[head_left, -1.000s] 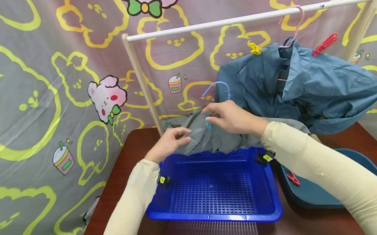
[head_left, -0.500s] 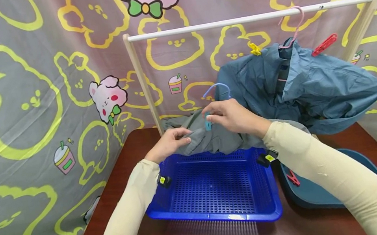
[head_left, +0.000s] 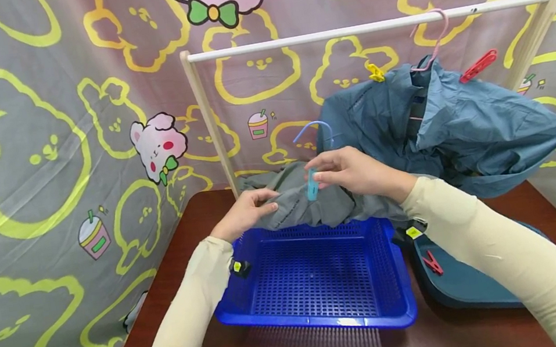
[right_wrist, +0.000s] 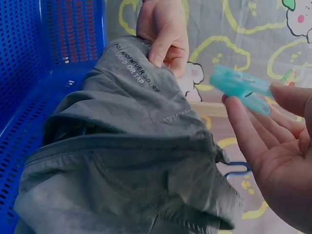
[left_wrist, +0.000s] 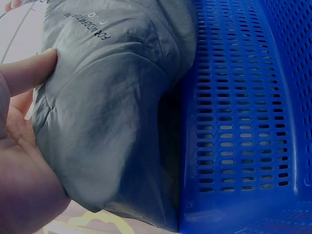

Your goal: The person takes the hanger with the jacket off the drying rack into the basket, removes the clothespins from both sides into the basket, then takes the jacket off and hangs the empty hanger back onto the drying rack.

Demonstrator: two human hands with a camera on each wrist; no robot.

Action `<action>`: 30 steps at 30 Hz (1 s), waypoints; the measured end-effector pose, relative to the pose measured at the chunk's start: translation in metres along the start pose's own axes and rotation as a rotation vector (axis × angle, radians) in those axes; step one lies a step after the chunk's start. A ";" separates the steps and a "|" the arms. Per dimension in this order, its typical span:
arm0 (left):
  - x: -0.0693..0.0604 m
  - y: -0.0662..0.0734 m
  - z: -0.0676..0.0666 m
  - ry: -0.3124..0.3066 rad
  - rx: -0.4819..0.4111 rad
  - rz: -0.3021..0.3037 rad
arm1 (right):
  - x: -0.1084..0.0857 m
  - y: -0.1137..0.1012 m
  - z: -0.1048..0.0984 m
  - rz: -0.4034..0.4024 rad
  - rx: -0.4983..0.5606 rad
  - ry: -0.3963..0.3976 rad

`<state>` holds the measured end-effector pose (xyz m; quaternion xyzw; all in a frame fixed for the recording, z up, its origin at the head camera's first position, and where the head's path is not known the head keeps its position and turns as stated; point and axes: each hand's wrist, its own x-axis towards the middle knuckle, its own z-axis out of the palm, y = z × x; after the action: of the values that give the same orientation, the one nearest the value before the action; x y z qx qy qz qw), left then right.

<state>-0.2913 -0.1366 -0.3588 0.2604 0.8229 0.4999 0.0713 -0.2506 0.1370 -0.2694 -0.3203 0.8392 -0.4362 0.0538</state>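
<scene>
Pinching a turquoise clothespin, right hand

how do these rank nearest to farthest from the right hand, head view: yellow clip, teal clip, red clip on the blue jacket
1. Teal clip: in the right hand
2. Yellow clip: above, on the blue jacket
3. Red clip: farther right, same jacket

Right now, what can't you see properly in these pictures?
Hanger: its lower part, head view, behind the right hand and cloth.
Tray: part of it, head view, behind the right sleeve.
Left sleeve: its upper end, head view, cut off by the bottom edge.
Print: some letters, right wrist view, too blurry.
</scene>
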 end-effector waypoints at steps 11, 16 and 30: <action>-0.001 -0.001 -0.001 0.009 0.018 -0.019 | -0.032 0.007 -0.018 0.108 0.140 -0.096; 0.000 -0.003 -0.001 0.021 0.015 -0.012 | -0.052 0.017 -0.029 0.166 0.138 -0.153; 0.000 -0.006 -0.005 0.038 0.031 -0.011 | -0.110 0.046 -0.062 0.214 0.157 -0.187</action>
<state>-0.2951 -0.1421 -0.3613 0.2475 0.8332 0.4915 0.0545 -0.2093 0.2630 -0.2874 -0.2631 0.8231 -0.4606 0.2030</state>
